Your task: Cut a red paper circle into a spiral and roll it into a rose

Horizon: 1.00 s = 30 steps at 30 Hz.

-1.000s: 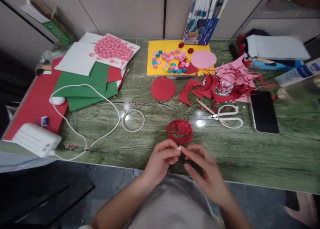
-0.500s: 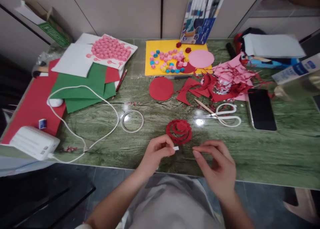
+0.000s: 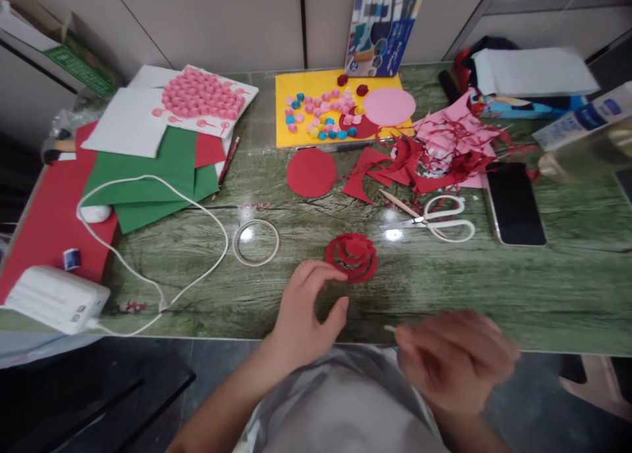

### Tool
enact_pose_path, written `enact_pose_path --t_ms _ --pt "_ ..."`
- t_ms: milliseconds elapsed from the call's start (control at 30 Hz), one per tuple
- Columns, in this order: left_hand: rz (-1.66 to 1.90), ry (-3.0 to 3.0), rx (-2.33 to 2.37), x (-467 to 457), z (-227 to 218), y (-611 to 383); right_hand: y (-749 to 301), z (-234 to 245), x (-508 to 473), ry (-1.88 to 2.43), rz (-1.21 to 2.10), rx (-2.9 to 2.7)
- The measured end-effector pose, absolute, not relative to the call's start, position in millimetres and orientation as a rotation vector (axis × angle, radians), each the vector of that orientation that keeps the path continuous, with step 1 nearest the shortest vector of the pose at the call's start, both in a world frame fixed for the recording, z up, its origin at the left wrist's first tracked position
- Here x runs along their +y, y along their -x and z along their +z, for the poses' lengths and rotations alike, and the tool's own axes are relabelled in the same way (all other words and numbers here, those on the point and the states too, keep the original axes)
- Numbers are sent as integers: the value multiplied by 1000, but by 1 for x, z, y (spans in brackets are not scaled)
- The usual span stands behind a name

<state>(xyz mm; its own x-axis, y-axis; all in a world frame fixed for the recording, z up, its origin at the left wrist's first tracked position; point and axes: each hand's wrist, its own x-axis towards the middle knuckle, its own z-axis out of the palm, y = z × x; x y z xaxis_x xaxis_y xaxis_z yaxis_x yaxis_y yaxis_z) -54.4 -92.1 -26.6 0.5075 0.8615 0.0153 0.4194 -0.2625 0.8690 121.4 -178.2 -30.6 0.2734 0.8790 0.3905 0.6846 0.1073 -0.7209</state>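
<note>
We've our left hand (image 3: 302, 316) spread, a fingertip at the red paper spiral (image 3: 354, 247) on the table (image 3: 498, 288) — one drag could crease it — while our right hand (image 3: 457, 359) pinches a white strip (image 3: 390, 328) loose fingers might drop.

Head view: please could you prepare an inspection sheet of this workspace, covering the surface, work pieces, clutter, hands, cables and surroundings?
Surface: green table, glossy, with light reflections.
Work pieces: red spiral cut-out, lying flat; small white piece, blurred.
Clutter: scissors partly open, phone, paper scraps.
Left hand: open, fingertip at the spiral's edge; contact unclear.
Right hand: blurred, white piece at its fingertips.
Cables: white cable, looped, joined to a white device.
Surroundings: pale panels behind the table.
</note>
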Motion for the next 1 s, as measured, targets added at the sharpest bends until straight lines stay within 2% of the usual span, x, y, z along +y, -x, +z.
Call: enact_pose_path --t_ms 33,67,167,267,400,667,1000 --pt "604 -2068 1045 -90 -29 53 -122 -32 -177 1572 101 -1467" --pt "543 -2247 998 -87 -33 51 -123 -32 -174 1643 94 -1342" --pt "283 -2554 907 -83 -44 47 -124 -34 -161 1734 672 -1003" --pt "120 -2637 935 -84 -55 46 -130 -37 -150 1527 1345 -705" --pt "52 -2687 955 -89 -67 48 -140 -41 -136 1374 1744 -430" --pt "80 -2731 1011 -93 -77 45 -141 -53 -115 1244 1971 -258" --pt "141 -2719 1037 -94 -81 43 -132 -55 -116 1357 1942 -251"
